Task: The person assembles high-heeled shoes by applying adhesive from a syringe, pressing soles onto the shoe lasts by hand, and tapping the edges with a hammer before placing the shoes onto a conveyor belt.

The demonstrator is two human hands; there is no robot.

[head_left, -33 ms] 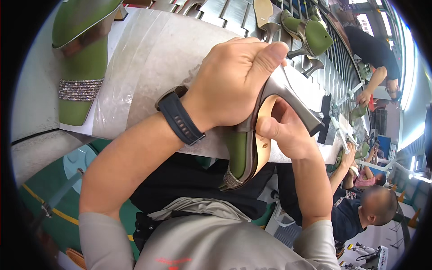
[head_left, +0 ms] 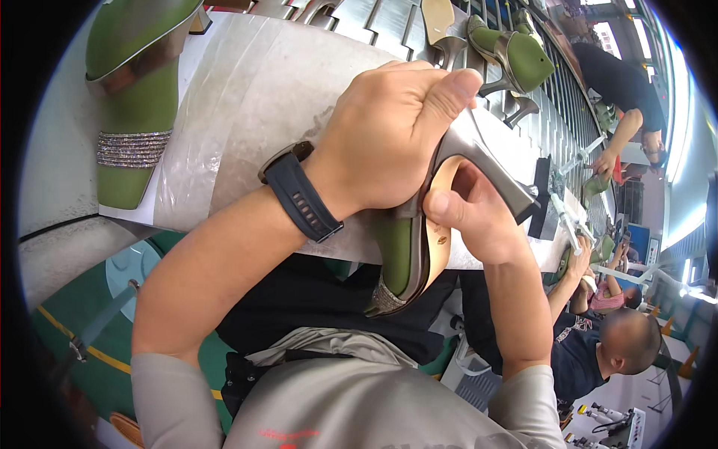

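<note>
A high-heeled shoe (head_left: 396,247) on a green last is held sole toward my right, its toe pointing down toward me. It has a metallic grey-brown heel, a tan sole and a glittery strap near the toe. My left hand (head_left: 385,138), with a dark watch on the wrist, is closed around the shoe's heel end, thumb near the base of the heel. From the other side my right hand (head_left: 479,217) grips the shoe, its thumb pressed on the tan sole and its fingers tucked under the heel. Part of the shoe is hidden behind both hands.
A plastic-covered worktable (head_left: 247,82) lies under my hands. Another green-lasted shoe (head_left: 138,150) with a glittery strap is at the left. Beyond, a slatted metal conveyor (head_left: 381,22) carries more green-lasted shoes (head_left: 523,63). Co-workers (head_left: 598,352) are at the right.
My right thumb has shifted very slightly up along the sole. The shoe and my left hand are almost unmoved.
</note>
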